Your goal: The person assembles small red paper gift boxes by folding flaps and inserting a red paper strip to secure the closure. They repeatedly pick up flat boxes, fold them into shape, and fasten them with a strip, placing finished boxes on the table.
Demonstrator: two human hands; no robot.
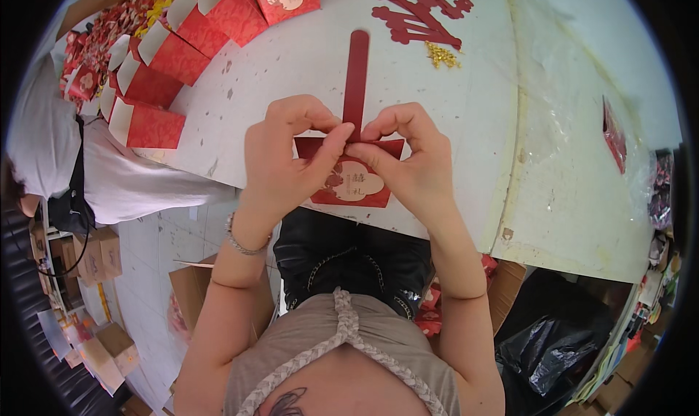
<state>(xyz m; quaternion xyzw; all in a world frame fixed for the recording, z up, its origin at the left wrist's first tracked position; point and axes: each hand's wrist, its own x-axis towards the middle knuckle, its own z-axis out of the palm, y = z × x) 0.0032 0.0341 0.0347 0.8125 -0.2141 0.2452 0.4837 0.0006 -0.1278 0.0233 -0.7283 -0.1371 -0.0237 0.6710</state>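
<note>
My left hand [287, 157] and my right hand [404, 157] pinch the top edge of a flat red paper box [349, 187] with a cream cloud-shaped label, lying near the front edge of the white table [466, 110]. The thumbs and forefingers of both hands meet at the box's upper middle. A long dark red strip [356, 74] runs from that spot away from me across the table. A bracelet sits on my left wrist.
A row of folded red boxes [156, 77] with white flaps lines the table's left rim. Red paper cut-outs [415, 8] and gold bits [440, 56] lie at the far side. Another person in white sits at left. Cardboard cartons and a black bag [553, 336] stand below.
</note>
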